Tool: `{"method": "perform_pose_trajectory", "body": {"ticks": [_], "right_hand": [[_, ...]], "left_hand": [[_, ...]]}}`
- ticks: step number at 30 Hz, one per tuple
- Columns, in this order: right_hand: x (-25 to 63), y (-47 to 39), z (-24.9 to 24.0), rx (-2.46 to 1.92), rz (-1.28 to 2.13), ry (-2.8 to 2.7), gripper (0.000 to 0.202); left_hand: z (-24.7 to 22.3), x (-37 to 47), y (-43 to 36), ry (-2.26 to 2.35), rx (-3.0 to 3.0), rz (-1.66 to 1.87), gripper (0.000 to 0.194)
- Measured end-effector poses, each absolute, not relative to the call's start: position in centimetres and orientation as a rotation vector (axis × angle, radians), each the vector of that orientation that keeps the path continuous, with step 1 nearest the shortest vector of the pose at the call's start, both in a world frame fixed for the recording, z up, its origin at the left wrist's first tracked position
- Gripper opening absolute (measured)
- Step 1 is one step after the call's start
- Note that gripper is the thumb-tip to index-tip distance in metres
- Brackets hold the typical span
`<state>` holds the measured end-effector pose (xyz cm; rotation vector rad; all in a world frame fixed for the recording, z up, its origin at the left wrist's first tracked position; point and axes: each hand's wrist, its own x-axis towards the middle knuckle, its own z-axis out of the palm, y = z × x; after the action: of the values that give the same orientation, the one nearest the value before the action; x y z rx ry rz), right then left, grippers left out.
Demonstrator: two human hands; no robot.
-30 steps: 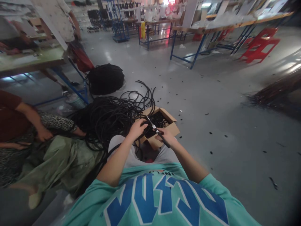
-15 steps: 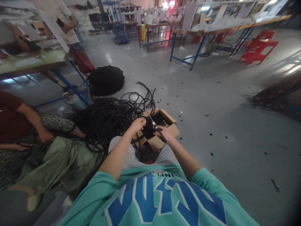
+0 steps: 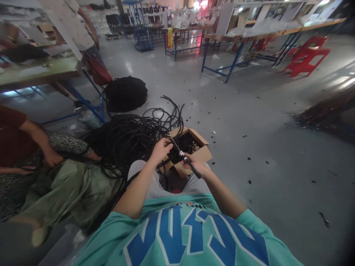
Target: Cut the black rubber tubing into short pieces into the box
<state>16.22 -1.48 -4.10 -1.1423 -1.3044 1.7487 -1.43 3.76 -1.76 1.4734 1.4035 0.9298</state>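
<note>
Likely for tidiness, our right hand (image 3: 197, 165) grips black-handled metal scissors (image 3: 182, 153) over the brown cardboard box (image 3: 204, 153) edge; left hand's (image 3: 161, 148) hold unclear.

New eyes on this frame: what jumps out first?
The teal shirt with big blue lettering, bottom middle. Just beyond it, the right hand grips a tool at an open box, with black cords heaped to the box's left. Then the red stool, upper right.

Workshop interior comprises glossy grey floor (image 3: 277, 136), wood-edged tabletop (image 3: 222, 37) on blue legs, red stool (image 3: 301, 56) at right, blue trolley (image 3: 144, 47) rear, reddish light (image 3: 203, 4) beyond.
</note>
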Motion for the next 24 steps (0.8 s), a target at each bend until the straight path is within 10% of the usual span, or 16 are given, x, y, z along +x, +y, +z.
{"method": "perform_pose_trajectory", "body": {"ticks": [24], "right_hand": [[16.6,-3.1,-0.7,-1.323,1.275,-1.691,0.029]], "left_hand": [[1.9,-1.7,1.2,1.371,1.712,0.792,0.019]]}}
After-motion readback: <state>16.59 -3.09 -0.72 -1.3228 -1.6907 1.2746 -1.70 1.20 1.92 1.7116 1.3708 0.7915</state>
